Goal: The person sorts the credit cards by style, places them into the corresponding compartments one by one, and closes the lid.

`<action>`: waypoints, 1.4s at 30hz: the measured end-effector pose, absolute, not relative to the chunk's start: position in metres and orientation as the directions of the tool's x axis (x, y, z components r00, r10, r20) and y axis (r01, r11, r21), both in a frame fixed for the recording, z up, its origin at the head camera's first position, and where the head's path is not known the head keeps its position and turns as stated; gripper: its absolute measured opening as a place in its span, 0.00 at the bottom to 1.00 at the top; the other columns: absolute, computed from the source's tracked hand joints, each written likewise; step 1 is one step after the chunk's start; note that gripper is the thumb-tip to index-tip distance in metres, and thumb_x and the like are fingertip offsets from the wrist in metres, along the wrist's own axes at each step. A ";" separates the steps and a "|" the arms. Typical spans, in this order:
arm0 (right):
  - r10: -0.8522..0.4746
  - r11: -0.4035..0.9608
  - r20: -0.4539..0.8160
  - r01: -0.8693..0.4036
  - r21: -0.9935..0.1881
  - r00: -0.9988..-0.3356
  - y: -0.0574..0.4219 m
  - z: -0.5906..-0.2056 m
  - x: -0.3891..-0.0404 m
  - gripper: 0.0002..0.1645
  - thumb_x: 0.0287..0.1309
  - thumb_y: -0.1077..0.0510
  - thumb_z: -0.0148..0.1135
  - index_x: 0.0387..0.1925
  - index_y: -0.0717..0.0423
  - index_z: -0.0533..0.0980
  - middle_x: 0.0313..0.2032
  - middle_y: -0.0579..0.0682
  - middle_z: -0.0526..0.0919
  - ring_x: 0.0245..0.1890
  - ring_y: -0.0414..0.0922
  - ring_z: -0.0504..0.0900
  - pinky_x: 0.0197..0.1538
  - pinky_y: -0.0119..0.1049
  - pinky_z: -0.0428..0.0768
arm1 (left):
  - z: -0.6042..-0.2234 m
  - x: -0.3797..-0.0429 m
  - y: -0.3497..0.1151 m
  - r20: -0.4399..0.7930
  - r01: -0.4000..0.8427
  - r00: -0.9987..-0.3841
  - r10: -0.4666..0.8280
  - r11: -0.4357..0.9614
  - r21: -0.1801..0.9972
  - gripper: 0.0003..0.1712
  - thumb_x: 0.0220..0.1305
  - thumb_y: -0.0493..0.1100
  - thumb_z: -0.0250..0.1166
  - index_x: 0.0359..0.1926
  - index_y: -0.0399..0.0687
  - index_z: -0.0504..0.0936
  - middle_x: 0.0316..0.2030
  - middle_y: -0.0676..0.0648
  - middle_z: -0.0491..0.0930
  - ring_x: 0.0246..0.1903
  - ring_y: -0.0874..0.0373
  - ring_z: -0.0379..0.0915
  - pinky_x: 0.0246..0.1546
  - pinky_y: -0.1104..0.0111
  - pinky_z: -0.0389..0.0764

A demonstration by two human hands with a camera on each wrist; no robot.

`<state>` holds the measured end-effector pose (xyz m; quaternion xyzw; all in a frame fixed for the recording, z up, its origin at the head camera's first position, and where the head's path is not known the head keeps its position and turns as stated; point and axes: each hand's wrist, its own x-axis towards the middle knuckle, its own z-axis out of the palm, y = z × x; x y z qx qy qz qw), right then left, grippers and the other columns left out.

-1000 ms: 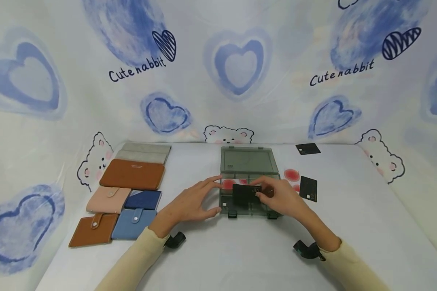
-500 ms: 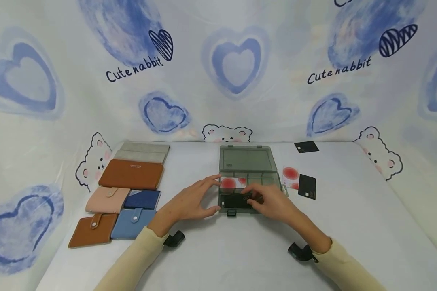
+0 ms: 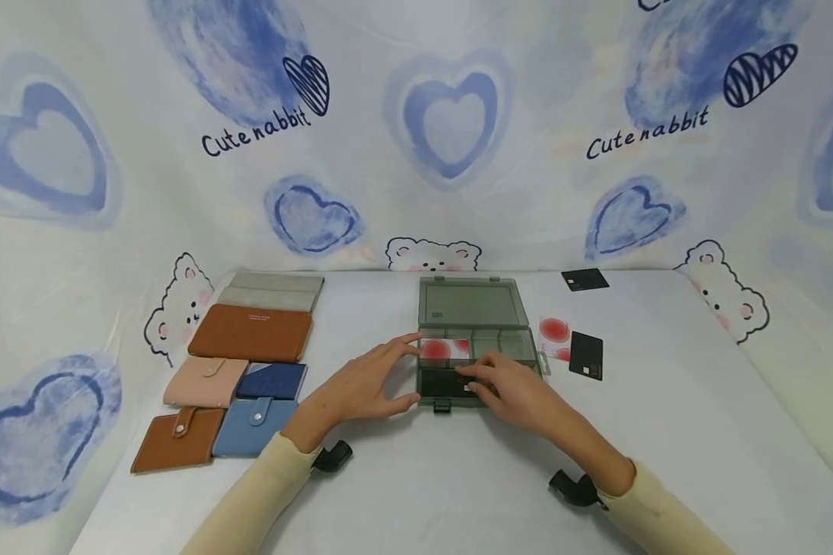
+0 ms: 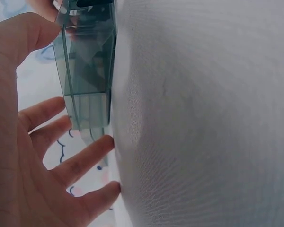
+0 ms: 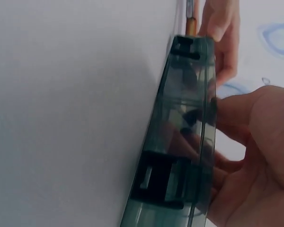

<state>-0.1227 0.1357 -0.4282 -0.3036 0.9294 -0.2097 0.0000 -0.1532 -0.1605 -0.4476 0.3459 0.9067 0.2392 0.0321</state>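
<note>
A smoky green plastic organizer box point(image 3: 423, 402) lies with its lid point(image 3: 472, 303) raised at the back. My right hand point(image 3: 517, 389) reaches into the front compartment, thumb and forefinger pinching the right end of a black card point(image 3: 440, 383). In the right wrist view, its fingers point(image 5: 232, 111) show behind the box's clear front wall. My left hand point(image 3: 361, 383) stays spread at the box's left side, thumb near the front corner and forefinger near the back. The left wrist view shows its thumb point(image 4: 42, 32) at the rim. A red-and-white card point(image 3: 444, 349) sits in the rear row.
Two black cards point(image 3: 586, 356) point(image 3: 585, 279) and a red-patterned card point(image 3: 554, 331) lie right of the box. On the left are several wallets: grey point(image 3: 271, 291), long brown point(image 3: 250, 331), pink point(image 3: 204, 379), navy point(image 3: 271, 381), blue point(image 3: 257, 432) and small brown point(image 3: 177, 443).
My right hand has lowered the black card from upright above the box to flat in the front compartment, then shifted slightly left. The left hand has stayed in place.
</note>
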 end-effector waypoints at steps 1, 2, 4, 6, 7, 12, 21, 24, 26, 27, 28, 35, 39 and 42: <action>-0.554 0.741 0.117 -0.552 -0.383 -0.824 0.134 -0.427 -0.121 0.23 0.69 0.50 0.64 0.63 0.45 0.80 0.47 0.47 0.79 0.32 0.36 0.74 0.33 0.30 0.74 | -0.448 -0.153 -0.161 0.110 0.614 -0.758 0.643 0.645 0.455 0.42 0.64 0.68 0.63 0.73 0.60 0.63 0.78 0.56 0.54 0.70 0.55 0.62 0.61 0.49 0.74; -0.542 0.755 0.104 -0.537 -0.377 -0.834 0.133 -0.427 -0.119 0.23 0.69 0.49 0.64 0.63 0.44 0.79 0.48 0.48 0.79 0.31 0.36 0.74 0.33 0.30 0.75 | -0.448 -0.153 -0.161 0.110 0.614 -0.758 0.643 0.646 0.454 0.42 0.64 0.68 0.63 0.73 0.60 0.63 0.78 0.56 0.54 0.70 0.55 0.62 0.61 0.49 0.74; -0.520 0.779 0.083 -0.512 -0.362 -0.850 0.130 -0.427 -0.116 0.25 0.69 0.45 0.63 0.65 0.42 0.78 0.50 0.48 0.79 0.32 0.36 0.76 0.33 0.31 0.76 | -0.449 -0.154 -0.161 0.109 0.612 -0.759 0.641 0.648 0.453 0.42 0.64 0.68 0.63 0.73 0.60 0.63 0.78 0.57 0.53 0.70 0.55 0.62 0.61 0.49 0.73; -0.501 0.798 0.070 -0.492 -0.348 -0.862 0.128 -0.427 -0.114 0.26 0.68 0.43 0.63 0.65 0.41 0.78 0.50 0.47 0.79 0.34 0.38 0.79 0.36 0.34 0.78 | -0.450 -0.154 -0.162 0.109 0.612 -0.759 0.641 0.648 0.453 0.41 0.64 0.68 0.63 0.73 0.60 0.64 0.78 0.57 0.53 0.70 0.55 0.62 0.61 0.49 0.73; -0.495 0.805 0.067 -0.486 -0.341 -0.866 0.128 -0.426 -0.114 0.26 0.68 0.42 0.63 0.65 0.40 0.78 0.50 0.47 0.80 0.35 0.39 0.80 0.37 0.36 0.79 | -0.450 -0.154 -0.162 0.107 0.611 -0.759 0.642 0.647 0.455 0.41 0.64 0.68 0.63 0.73 0.60 0.64 0.78 0.57 0.53 0.70 0.55 0.62 0.62 0.49 0.73; -0.490 0.804 0.065 -0.480 -0.352 -0.869 0.129 -0.424 -0.113 0.25 0.69 0.41 0.62 0.64 0.40 0.79 0.50 0.45 0.84 0.43 0.43 0.84 0.44 0.44 0.82 | -0.449 -0.155 -0.161 0.118 0.622 -0.753 0.647 0.641 0.450 0.42 0.64 0.69 0.62 0.73 0.60 0.64 0.78 0.57 0.54 0.70 0.54 0.63 0.60 0.49 0.74; -0.565 0.664 0.081 -0.511 -0.547 -0.821 0.152 -0.404 -0.133 0.23 0.69 0.50 0.64 0.63 0.46 0.78 0.48 0.42 0.86 0.39 0.34 0.83 0.42 0.37 0.82 | -0.447 -0.155 -0.161 0.109 0.610 -0.761 0.640 0.648 0.456 0.42 0.64 0.68 0.62 0.73 0.59 0.63 0.78 0.58 0.53 0.70 0.54 0.62 0.61 0.48 0.74; -0.576 0.611 0.147 -0.543 -0.576 -0.804 0.169 -0.398 -0.147 0.23 0.70 0.53 0.64 0.64 0.48 0.77 0.56 0.46 0.84 0.47 0.38 0.83 0.49 0.42 0.83 | -0.448 -0.154 -0.160 0.112 0.613 -0.759 0.641 0.645 0.456 0.42 0.64 0.67 0.63 0.73 0.58 0.64 0.78 0.57 0.53 0.70 0.53 0.63 0.60 0.48 0.74; -0.575 0.574 0.182 -0.552 -0.604 -0.797 0.182 -0.397 -0.160 0.22 0.71 0.55 0.62 0.63 0.52 0.77 0.57 0.49 0.83 0.50 0.42 0.83 0.50 0.44 0.83 | -0.449 -0.154 -0.160 0.112 0.614 -0.759 0.642 0.646 0.453 0.42 0.64 0.67 0.63 0.73 0.58 0.64 0.78 0.57 0.53 0.70 0.53 0.63 0.60 0.48 0.74; -0.570 0.567 0.190 -0.550 -0.613 -0.800 0.190 -0.398 -0.168 0.22 0.71 0.55 0.61 0.64 0.52 0.76 0.57 0.49 0.82 0.51 0.43 0.83 0.51 0.45 0.82 | -0.449 -0.154 -0.160 0.113 0.613 -0.759 0.641 0.647 0.453 0.42 0.64 0.67 0.63 0.73 0.58 0.64 0.78 0.57 0.54 0.70 0.53 0.63 0.60 0.48 0.74; -0.562 0.562 0.186 -0.538 -0.628 -0.806 0.197 -0.399 -0.177 0.22 0.72 0.54 0.60 0.64 0.53 0.76 0.58 0.49 0.82 0.53 0.45 0.82 0.52 0.46 0.82 | -0.449 -0.154 -0.161 0.112 0.611 -0.762 0.638 0.650 0.452 0.42 0.64 0.67 0.63 0.73 0.58 0.64 0.78 0.57 0.54 0.70 0.53 0.63 0.60 0.48 0.74; -0.434 0.654 0.185 -0.449 -0.608 -0.882 0.260 -0.420 -0.240 0.21 0.74 0.51 0.58 0.62 0.55 0.77 0.57 0.54 0.82 0.55 0.55 0.81 0.57 0.55 0.78 | -0.449 -0.154 -0.162 0.092 0.595 -0.775 0.626 0.671 0.443 0.43 0.63 0.67 0.64 0.73 0.60 0.63 0.78 0.58 0.54 0.69 0.53 0.63 0.62 0.49 0.73; -0.353 0.731 0.192 -0.398 -0.554 -0.916 0.293 -0.429 -0.263 0.22 0.72 0.53 0.60 0.60 0.62 0.77 0.56 0.61 0.81 0.54 0.59 0.81 0.57 0.59 0.77 | -0.449 -0.153 -0.161 0.080 0.591 -0.780 0.621 0.688 0.421 0.43 0.63 0.68 0.63 0.74 0.61 0.63 0.78 0.59 0.53 0.68 0.52 0.65 0.60 0.49 0.74; -0.297 0.783 0.155 -0.333 -0.525 -0.942 0.313 -0.432 -0.274 0.25 0.72 0.53 0.59 0.62 0.65 0.75 0.57 0.65 0.79 0.56 0.62 0.78 0.59 0.60 0.74 | -0.448 -0.154 -0.159 0.089 0.607 -0.774 0.627 0.692 0.391 0.42 0.64 0.69 0.61 0.74 0.61 0.63 0.78 0.59 0.52 0.68 0.52 0.65 0.59 0.50 0.75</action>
